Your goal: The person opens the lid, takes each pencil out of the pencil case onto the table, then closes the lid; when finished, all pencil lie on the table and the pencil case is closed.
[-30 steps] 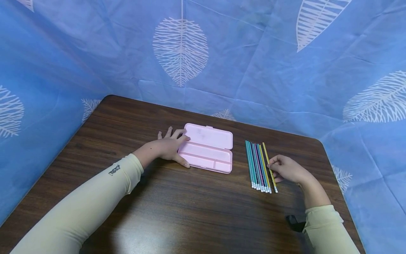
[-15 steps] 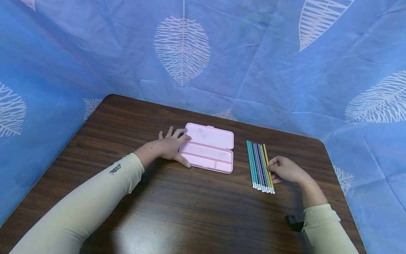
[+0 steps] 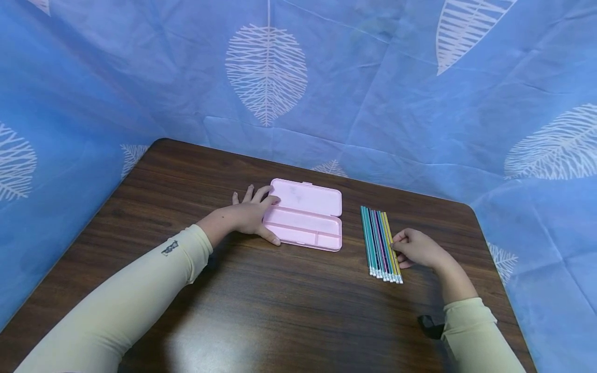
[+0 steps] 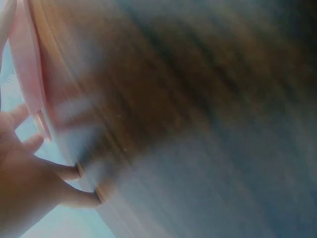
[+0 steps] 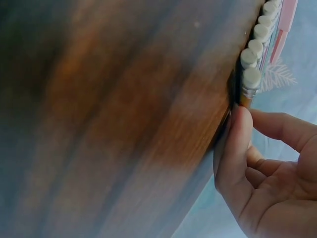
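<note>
A pink pencil case (image 3: 305, 199) lies open on the table, its lid folded back and its divided tray bare inside. My left hand (image 3: 251, 215) rests at the case's left side with the fingers spread, the index and thumb along its edge. To the right of the case, a row of pencils (image 3: 377, 243) lies side by side, eraser ends toward me, mostly teal, dark and purple. At the row's right end is a yellow pencil (image 5: 245, 100), pinched between the thumb and fingers of my right hand (image 3: 418, 249). Another yellow pencil is beside it.
The dark wooden table (image 3: 289, 305) has rounded far corners. A blue cloth (image 3: 373, 93) with white leaf prints hangs behind it and along both sides. Something black (image 3: 430, 326) sits at the right sleeve's underside.
The yellow pencil, apart from the row a second ago, has moved left against the others with my right hand. My left hand has stayed at the pencil case.
</note>
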Tool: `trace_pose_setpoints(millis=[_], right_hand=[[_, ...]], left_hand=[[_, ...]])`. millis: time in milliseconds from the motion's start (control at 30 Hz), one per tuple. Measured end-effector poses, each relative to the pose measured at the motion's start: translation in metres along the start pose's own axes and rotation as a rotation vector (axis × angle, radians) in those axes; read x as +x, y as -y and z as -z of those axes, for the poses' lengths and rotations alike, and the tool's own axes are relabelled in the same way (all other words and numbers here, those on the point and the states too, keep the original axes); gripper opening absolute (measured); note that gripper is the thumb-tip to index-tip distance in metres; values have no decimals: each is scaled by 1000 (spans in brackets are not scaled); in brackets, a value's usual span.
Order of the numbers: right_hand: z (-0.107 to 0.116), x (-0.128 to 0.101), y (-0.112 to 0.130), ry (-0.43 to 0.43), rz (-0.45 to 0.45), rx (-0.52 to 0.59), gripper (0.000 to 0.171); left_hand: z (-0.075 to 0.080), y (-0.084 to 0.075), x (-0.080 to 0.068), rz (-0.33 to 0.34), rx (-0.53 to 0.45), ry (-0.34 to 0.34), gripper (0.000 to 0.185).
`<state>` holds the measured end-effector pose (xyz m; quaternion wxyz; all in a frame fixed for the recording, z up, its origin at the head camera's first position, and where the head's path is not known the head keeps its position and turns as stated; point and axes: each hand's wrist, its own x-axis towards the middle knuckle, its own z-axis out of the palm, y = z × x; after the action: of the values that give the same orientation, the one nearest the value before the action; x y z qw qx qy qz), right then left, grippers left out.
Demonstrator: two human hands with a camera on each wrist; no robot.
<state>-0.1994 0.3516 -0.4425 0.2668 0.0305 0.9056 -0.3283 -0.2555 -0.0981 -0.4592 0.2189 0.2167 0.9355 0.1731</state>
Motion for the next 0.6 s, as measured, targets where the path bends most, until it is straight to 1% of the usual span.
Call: trace_pose_setpoints(millis=[167,300,400,600], right_hand=[[-1,-1,1,-6,-14,5,32],[0,-3,1,-12,-6,6,30],[1,-5,2,-20,6,-2,30],[3,-6,8,-75,31,-44,33]], left_hand=[[-2,1,0,5,-5,-14,125],[-3,3,0,8,-31,-28,134],[-5,4,2,12,-61,-26,141],[-9,10,9,29,-96,-11,154]])
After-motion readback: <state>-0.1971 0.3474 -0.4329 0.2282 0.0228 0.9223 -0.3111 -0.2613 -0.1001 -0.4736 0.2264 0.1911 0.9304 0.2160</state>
